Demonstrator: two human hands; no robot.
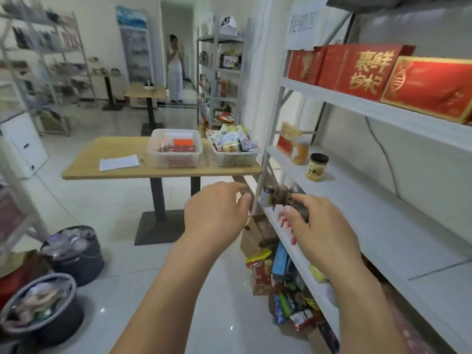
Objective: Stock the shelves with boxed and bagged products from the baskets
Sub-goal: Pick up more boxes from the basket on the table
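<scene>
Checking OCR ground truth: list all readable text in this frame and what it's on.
"鲜" over "枸杞": gold, on the middle red box; the character before "鲜" is unclear.
Wall sign: blurred, unreadable.
Jar label: too small.
Basket packets: too small.

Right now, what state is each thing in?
Left grip: fingers curled, hold unclear.
Right grip: pinches dark item at shelf edge.
Box basket: on table, part full.
Bag basket: on table, heaped.
Jar: upright, lid on.
Red boxes: upright on top shelf.
</scene>
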